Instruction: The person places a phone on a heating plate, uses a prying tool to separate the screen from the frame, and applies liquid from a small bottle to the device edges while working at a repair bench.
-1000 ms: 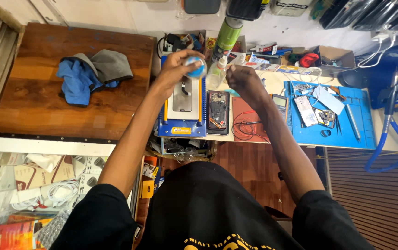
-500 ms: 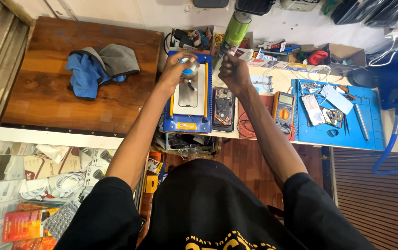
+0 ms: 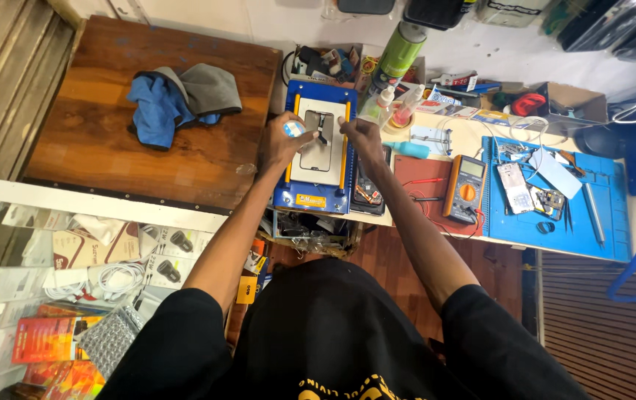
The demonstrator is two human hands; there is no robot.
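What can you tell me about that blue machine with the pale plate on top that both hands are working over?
The blue machine is a flat, boxy bench device with a blue body, a pale grey plate on top and yellow rails down both long sides. It lies flat on the workbench beside the wooden board. A small dark part lies on the plate. The left hand, holding a small blue-and-white roll, rests at its left rail; the right hand rests at its right rail.
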